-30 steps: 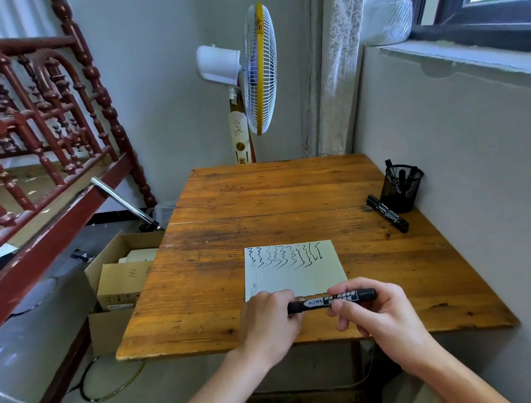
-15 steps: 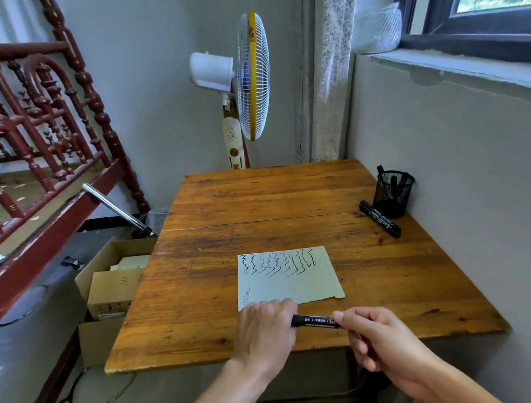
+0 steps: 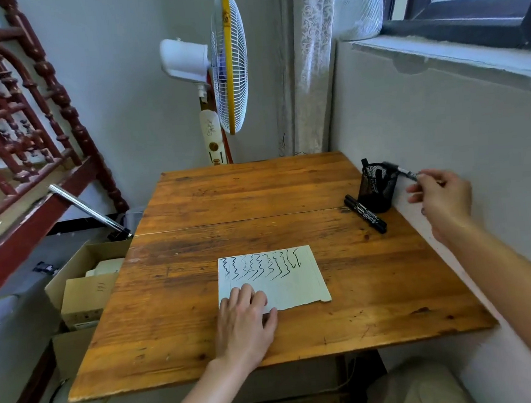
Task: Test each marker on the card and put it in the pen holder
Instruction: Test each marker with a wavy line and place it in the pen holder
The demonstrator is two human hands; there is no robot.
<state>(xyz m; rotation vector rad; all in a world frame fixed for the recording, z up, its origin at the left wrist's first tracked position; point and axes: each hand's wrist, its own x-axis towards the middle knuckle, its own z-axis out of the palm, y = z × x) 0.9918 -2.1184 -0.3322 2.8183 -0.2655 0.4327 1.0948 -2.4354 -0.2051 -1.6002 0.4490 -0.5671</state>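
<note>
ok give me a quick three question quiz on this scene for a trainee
1. True or false: the left hand rests flat on the near left corner of the card.
2. The right hand pinches a marker. Where is the marker's far end? A) over the card B) at the rim of the pen holder C) on the floor
3. How many markers lie on the table beside the pen holder?

Key: 1 true. 2 B. 3 one, the loose marker by the holder's base.
</note>
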